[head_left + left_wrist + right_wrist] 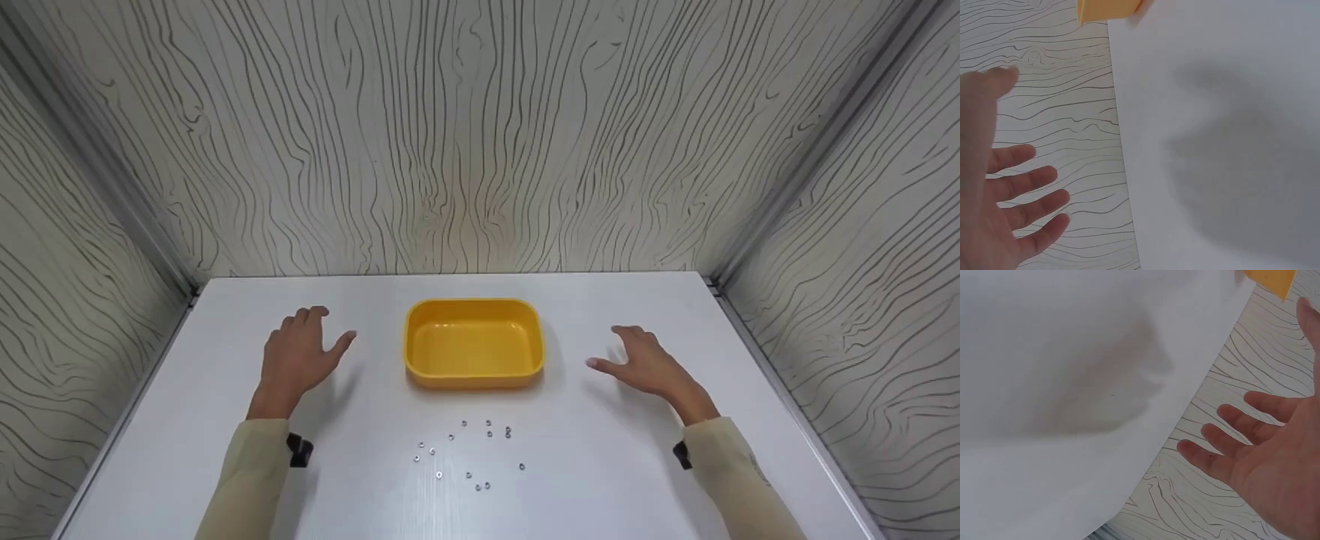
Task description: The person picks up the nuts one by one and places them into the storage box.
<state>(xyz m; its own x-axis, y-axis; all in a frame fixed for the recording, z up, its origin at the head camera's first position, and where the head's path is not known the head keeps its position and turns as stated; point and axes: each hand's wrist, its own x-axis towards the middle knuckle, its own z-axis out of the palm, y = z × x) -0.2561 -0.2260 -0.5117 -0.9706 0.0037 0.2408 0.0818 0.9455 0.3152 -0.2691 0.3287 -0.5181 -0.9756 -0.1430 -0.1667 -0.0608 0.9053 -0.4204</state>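
A person's left hand (295,358) and right hand (651,367) hover above a white table (600,487), fingers spread and thumbs held away, their shadows falling on the surface. Light sleeves (251,465) cover both forearms. Between the hands, apart from each, sits a yellow tub (472,349), upright near the table's far edge. Small metal rings (489,434) lie scattered on the near side of the tub, two of them touching or nearly so. Panels (465,150) with a dark wood-grain pattern rise behind and on both sides.
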